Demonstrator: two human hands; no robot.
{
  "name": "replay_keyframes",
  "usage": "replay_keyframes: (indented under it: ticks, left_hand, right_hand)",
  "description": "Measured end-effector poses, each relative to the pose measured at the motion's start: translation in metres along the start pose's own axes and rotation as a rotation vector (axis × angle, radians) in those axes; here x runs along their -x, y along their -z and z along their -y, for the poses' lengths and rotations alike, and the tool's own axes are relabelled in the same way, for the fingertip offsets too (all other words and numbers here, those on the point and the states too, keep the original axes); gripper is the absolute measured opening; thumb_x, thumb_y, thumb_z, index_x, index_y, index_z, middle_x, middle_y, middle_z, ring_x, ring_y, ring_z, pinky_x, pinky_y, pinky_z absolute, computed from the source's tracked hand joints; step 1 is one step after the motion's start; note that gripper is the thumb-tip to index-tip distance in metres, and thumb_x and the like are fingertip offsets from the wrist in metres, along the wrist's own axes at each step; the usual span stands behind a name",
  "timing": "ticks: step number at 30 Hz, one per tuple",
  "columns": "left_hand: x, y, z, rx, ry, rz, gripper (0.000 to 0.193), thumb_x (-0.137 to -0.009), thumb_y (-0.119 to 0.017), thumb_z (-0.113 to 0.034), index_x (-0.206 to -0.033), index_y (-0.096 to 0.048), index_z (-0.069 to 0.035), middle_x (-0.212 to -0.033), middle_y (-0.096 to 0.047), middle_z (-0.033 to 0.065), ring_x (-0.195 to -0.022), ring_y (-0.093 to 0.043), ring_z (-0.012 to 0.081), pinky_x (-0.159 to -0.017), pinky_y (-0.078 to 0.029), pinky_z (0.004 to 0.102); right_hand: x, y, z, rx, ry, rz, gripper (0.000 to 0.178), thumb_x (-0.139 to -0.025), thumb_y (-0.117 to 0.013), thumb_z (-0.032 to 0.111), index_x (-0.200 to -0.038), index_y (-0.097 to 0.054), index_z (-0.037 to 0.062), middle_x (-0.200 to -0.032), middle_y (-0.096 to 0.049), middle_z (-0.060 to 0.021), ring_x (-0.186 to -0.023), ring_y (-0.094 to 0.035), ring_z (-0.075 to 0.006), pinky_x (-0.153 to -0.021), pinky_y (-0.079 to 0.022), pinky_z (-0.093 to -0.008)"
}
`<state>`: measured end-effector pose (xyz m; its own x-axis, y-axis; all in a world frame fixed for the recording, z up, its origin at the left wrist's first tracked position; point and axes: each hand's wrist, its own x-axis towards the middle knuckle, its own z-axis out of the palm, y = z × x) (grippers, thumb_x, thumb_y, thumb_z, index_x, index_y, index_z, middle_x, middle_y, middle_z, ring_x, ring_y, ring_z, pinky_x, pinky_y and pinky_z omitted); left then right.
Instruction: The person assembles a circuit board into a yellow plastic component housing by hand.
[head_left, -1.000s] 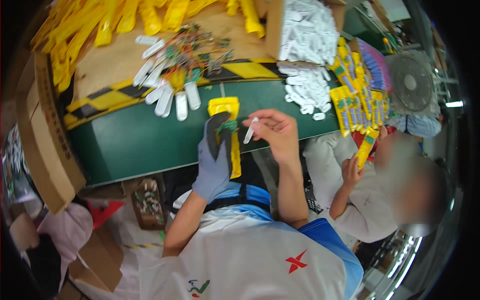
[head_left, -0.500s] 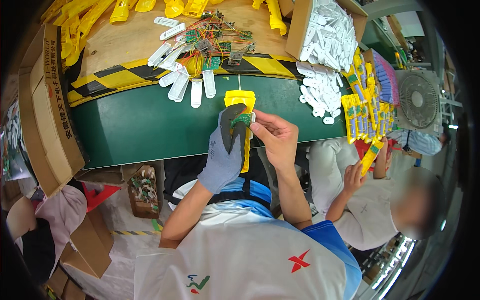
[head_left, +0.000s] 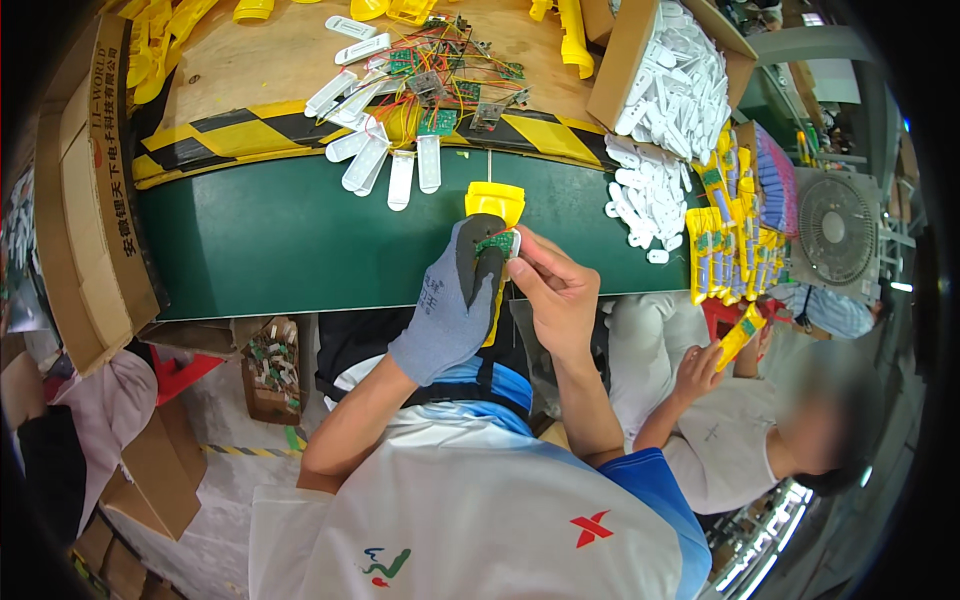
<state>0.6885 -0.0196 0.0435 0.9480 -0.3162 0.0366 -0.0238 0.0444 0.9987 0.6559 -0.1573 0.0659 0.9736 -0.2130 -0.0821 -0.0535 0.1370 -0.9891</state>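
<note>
My left hand (head_left: 445,302), in a grey-blue glove with dark fingertips, is closed around a yellow plastic housing (head_left: 496,203) above the table's front edge. The housing's wide end points away from me; much of its length is hidden by the glove. A small green circuit board (head_left: 494,244) shows between the gloved fingers, against the housing. My bare right hand (head_left: 562,305) pinches a small white plastic cover (head_left: 516,243) at the board's right side. Whether the cover touches the board cannot be made out.
Beyond the green tabletop (head_left: 280,250) lie white covers (head_left: 400,180) and wired circuit boards (head_left: 437,122). To the right are a carton of white covers (head_left: 610,90), a loose heap (head_left: 645,200) and filled yellow housings (head_left: 705,255). A co-worker's hand (head_left: 698,372) holds another housing. A cardboard box (head_left: 75,210) stands left.
The view has shifted slightly, so the table's things sit a little further right. Both hands keep their hold, and my right fingers have closed in a little around the cover.
</note>
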Motion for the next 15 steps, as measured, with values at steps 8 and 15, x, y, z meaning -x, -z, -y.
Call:
replay_keyframes:
  ticks: [8,15]
  left_hand:
    - [0.003,0.000,-0.001,0.055,0.004,-0.063,0.030,-0.092,-0.049,-0.005,-0.122,-0.050,-0.002,-0.111,-0.056,0.0193,-0.098,-0.060,0.0352,-0.084,-0.049,0.0393]
    - [-0.005,0.005,-0.002,-0.094,-0.114,0.012,0.032,-0.088,-0.051,-0.003,-0.120,-0.050,-0.001,-0.108,-0.056,0.0217,-0.098,-0.059,0.0382,-0.084,-0.049,0.0402]
  right_hand:
    - [-0.002,0.001,-0.013,-0.046,0.009,0.029,0.032,-0.090,-0.064,-0.004,-0.122,-0.064,-0.0026,-0.132,-0.057,-0.0181,-0.117,-0.058,-0.0201,-0.098,-0.047,-0.0295]
    - [0.005,-0.010,-0.019,0.162,0.225,-0.057,0.032,-0.091,-0.063,-0.003,-0.123,-0.063,-0.0044,-0.130,-0.059,-0.0183,-0.115,-0.059,-0.0200,-0.096,-0.046,-0.0276]
